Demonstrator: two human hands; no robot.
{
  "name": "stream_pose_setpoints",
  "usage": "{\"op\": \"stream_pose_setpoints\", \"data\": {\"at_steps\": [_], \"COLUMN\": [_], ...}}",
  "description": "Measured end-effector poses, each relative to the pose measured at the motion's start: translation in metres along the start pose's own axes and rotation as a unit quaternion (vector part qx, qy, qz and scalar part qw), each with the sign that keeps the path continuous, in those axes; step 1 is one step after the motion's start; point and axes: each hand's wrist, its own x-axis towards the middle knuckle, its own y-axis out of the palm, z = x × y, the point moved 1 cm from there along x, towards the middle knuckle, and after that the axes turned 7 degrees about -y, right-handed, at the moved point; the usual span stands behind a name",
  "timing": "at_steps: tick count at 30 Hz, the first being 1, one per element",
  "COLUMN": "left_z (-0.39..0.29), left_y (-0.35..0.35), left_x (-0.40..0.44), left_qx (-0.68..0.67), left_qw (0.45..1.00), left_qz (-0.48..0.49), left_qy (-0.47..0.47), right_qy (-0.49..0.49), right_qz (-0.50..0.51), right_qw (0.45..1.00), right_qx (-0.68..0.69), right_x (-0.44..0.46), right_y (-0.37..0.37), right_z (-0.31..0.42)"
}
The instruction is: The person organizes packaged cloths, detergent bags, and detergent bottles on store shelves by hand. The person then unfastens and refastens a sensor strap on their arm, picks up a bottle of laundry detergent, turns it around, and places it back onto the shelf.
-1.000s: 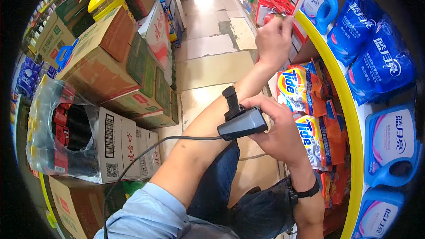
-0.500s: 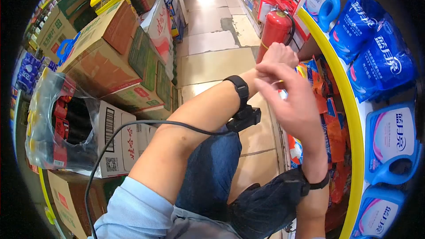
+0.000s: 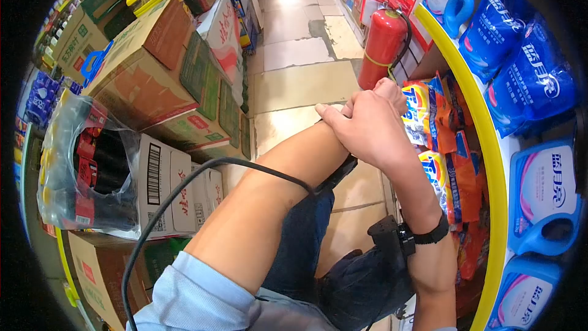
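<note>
My left hand (image 3: 392, 93) reaches forward above the aisle floor, knuckles up and fingers curled in. Most of it is hidden behind my right hand (image 3: 373, 125), which is closed over my left wrist with its thumb along the near side. A black device (image 3: 338, 175) shows partly under my left forearm, and a black cable (image 3: 245, 162) runs over that arm. Around my right wrist is a black strap (image 3: 433, 232) with a small black device (image 3: 392, 233). Orange Tide detergent bags (image 3: 422, 113) stand just right of my hands.
A red fire extinguisher (image 3: 381, 46) stands ahead. Along the right, a yellow-edged shelf (image 3: 490, 147) holds blue detergent bottles (image 3: 542, 199) and blue bags (image 3: 527, 79). Stacked cartons (image 3: 156, 79) and shrink-wrapped dark bottles (image 3: 104, 165) line the left side of the tiled aisle (image 3: 294, 92).
My right hand has come down onto my left wrist and closed there. The left forearm has turned, so its black strap has gone from the top and the device sits underneath.
</note>
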Motion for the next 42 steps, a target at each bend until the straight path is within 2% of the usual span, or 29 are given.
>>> {"op": "stream_pose_setpoints", "data": {"at_steps": [4, 6, 8, 10, 11, 12, 13, 14, 15, 16, 17, 19, 20, 21, 23, 24, 25, 27, 28, 29, 32, 33, 35, 36, 37, 39, 40, 42], "left_z": [-0.011, -0.016, -0.020, -0.015, -0.011, -0.001, 0.009, 0.015, 0.023, 0.030, 0.037, 0.054, 0.059, 0.065, 0.079, 0.082, 0.081, 0.091, 0.094, 0.098, 0.112, 0.114, 0.120, 0.123, 0.124, 0.125, 0.127, 0.130], "left_y": [0.006, 0.009, 0.012, 0.012, 0.011, 0.010, 0.005, -0.002, -0.006, -0.010, -0.007, -0.005, -0.007, -0.009, -0.011, -0.011, -0.020, -0.016, -0.024, -0.024, -0.031, -0.037, -0.046, -0.049, -0.056, -0.072, -0.075, -0.081], "left_x": [-0.003, -0.008, -0.010, -0.004, 0.000, 0.006, 0.009, 0.009, 0.008, 0.006, 0.010, 0.015, 0.015, 0.015, 0.018, 0.018, 0.014, 0.023, 0.019, 0.020, 0.020, 0.019, 0.019, 0.016, 0.012, 0.004, 0.002, -0.002], "left_qx": [0.016, 0.024, 0.024, -0.055, -0.058, -0.188, -0.311, -0.312, -0.383, -0.450, -0.450, -0.600, -0.616, -0.617, -0.681, -0.713, -0.805, -0.896, -0.903, -0.903, -0.956, -0.956, -0.973, -0.977, -0.978, -0.975, -0.975, -0.972], "left_qw": [1.000, 0.999, 0.998, 0.998, 0.998, 0.971, 0.911, 0.911, 0.864, 0.809, 0.810, 0.680, 0.654, 0.655, 0.619, 0.597, 0.466, 0.293, 0.279, 0.281, 0.141, 0.142, -0.037, -0.070, -0.068, -0.154, -0.153, -0.191], "left_qz": [0.008, 0.016, 0.022, -0.011, -0.011, 0.010, 0.031, 0.027, 0.033, 0.039, 0.040, 0.032, 0.027, 0.025, 0.001, -0.004, -0.002, 0.042, 0.028, 0.027, 0.016, 0.016, -0.008, -0.004, -0.006, -0.006, -0.007, -0.007], "left_qy": [0.025, 0.037, 0.044, -0.025, -0.022, -0.149, -0.270, -0.270, -0.326, -0.377, -0.375, -0.421, -0.438, -0.435, -0.392, -0.367, -0.366, -0.330, -0.326, -0.324, -0.259, -0.256, -0.227, -0.200, -0.199, -0.162, -0.162, -0.137], "right_qy": [-0.003, -0.007, -0.004, 0.002, -0.018, -0.040, -0.039, -0.052, -0.065, -0.074, -0.072, -0.053, -0.064, -0.064, -0.109, -0.098, -0.100, -0.066, -0.038, -0.040, -0.067, -0.093, -0.123, -0.135, -0.146, -0.168, -0.184, -0.201], "right_qz": [-0.018, 0.036, 0.040, 0.042, -0.002, -0.050, -0.054, -0.061, -0.067, -0.061, -0.063, -0.036, -0.035, -0.038, -0.143, -0.134, -0.136, -0.116, -0.077, -0.080, -0.066, -0.057, -0.050, -0.076, -0.101, -0.127, -0.137, -0.149], "right_qw": [1.000, 0.997, 0.994, 0.991, 0.992, 0.991, 0.991, 0.981, 0.968, 0.968, 0.968, 0.959, 0.936, 0.937, 0.893, 0.888, 0.888, 0.878, 0.885, 0.885, 0.896, 0.884, 0.871, 0.867, 0.862, 0.873, 0.886, 0.897], "right_qx": [-0.004, 0.070, 0.100, 0.129, 0.127, 0.121, 0.118, 0.175, 0.232, 0.232, 0.232, 0.275, 0.343, 0.342, 0.413, 0.429, 0.427, 0.460, 0.457, 0.457, 0.433, 0.454, 0.473, 0.474, 0.475, 0.439, 0.402, 0.365], "right_x": [-0.006, -0.011, -0.019, -0.023, -0.021, -0.019, -0.018, -0.017, -0.017, -0.018, -0.018, -0.017, -0.016, -0.015, -0.012, -0.015, -0.017, -0.024, -0.027, -0.031, -0.037, -0.036, -0.035, -0.035, -0.036, -0.038, -0.040, -0.042], "right_y": [0.011, 0.013, 0.005, 0.005, 0.005, 0.003, 0.003, 0.003, 0.002, -0.004, -0.007, -0.013, -0.015, -0.017, -0.025, -0.032, -0.033, -0.031, -0.028, -0.022, 0.003, 0.009, 0.019, 0.022, 0.023, 0.016, 0.012, 0.007], "right_z": [0.000, 0.007, 0.012, 0.011, 0.006, 0.002, -0.002, -0.004, -0.006, -0.006, -0.011, -0.024, -0.028, -0.032, -0.035, -0.036, -0.037, -0.039, -0.043, -0.044, -0.039, -0.038, -0.032, -0.028, -0.025, -0.019, -0.016, -0.012]}}
